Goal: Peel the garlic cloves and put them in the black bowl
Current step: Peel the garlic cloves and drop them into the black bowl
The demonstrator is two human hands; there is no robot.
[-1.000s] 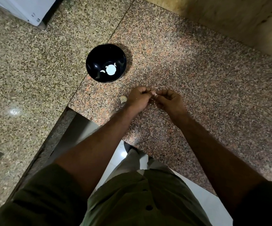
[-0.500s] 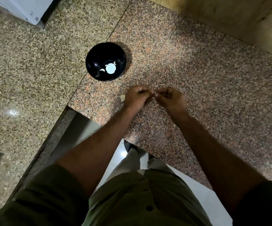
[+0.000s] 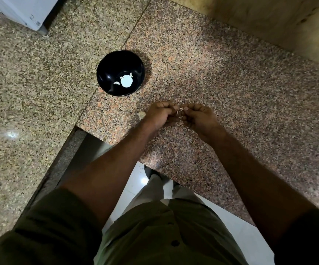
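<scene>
- Both hands pinch one clove [image 3: 180, 109] between fingertips: left hand [image 3: 161, 114] and right hand [image 3: 199, 117] with fingers curled, tips meeting over the counter [image 3: 231, 92]. Clove mostly hidden; only a pale sliver shows between the tips.
- Clove sits at about 4 o'clock from the bowl [image 3: 120, 73], near it but not beside it.
- Bowl holds a few small pale pieces around a white round patch at its bottom; likely peeled cloves, too small to confirm.
- Another clove [image 3: 141, 115] lies on the counter at 9 o'clock of the left hand, just beside it, apparently unpeeled.
- Risk: clove is small and probably slick once skinned; a hard pull could squirt it out onto the counter or off the near edge at 6 o'clock.
- Risk: skin flakes may cling to fingers and ride into the bowl.
- Risk: left wrist could nudge the loose clove toward the edge.
- Risk: speckled stone hides dropped bits.
</scene>
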